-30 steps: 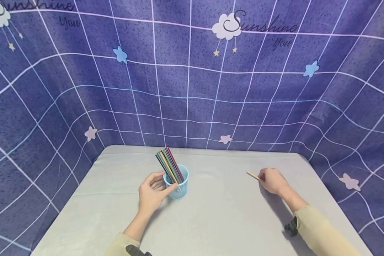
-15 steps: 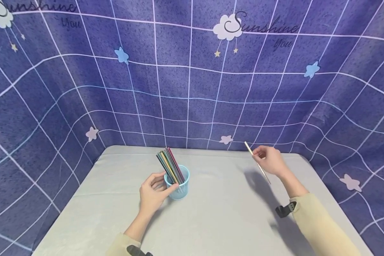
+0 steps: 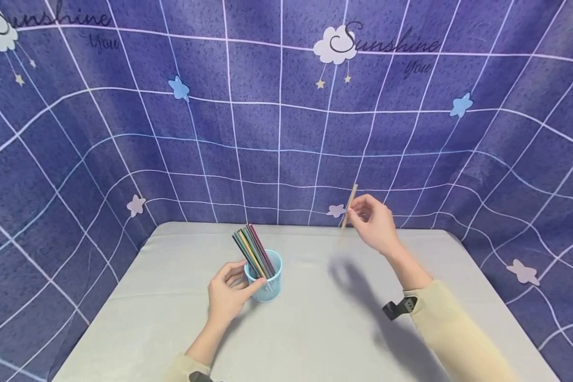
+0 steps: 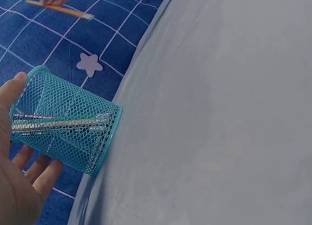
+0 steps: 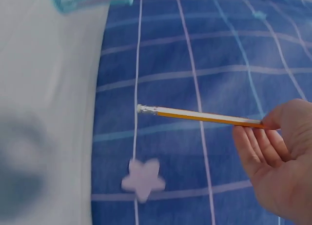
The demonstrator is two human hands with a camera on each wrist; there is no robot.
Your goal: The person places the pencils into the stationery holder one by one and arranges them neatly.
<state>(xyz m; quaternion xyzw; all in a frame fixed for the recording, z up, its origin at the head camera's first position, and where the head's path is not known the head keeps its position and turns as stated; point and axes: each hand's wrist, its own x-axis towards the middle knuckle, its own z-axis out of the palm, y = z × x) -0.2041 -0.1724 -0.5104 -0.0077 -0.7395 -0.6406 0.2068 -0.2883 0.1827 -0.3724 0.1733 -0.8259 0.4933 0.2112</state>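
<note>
A light-blue mesh pencil cup [image 3: 268,291] stands on the table left of the middle in the head view. Several pencils [image 3: 254,249] in different colours lean to the left inside it. My left hand [image 3: 225,297] holds the cup from its left side, the thumb near the front rim and the fingers behind. My right hand [image 3: 374,225] is raised over the table's back right part and pinches a yellow-and-white pencil [image 5: 204,117] between thumb and fingertips. The eraser end of that pencil points down, apart from the table and the cup.
A pale grey cloth covers the table [image 3: 315,329]. Behind it and at both sides hangs a blue curtain [image 3: 258,122] with a grid, stars and clouds. Dark straps with small devices [image 3: 401,307] sit at the cuffs of both sleeves.
My right hand has lifted the pencil off the table, moved left and up, and turned it from lying flat to nearly upright. The left hand and the cup have stayed in place.
</note>
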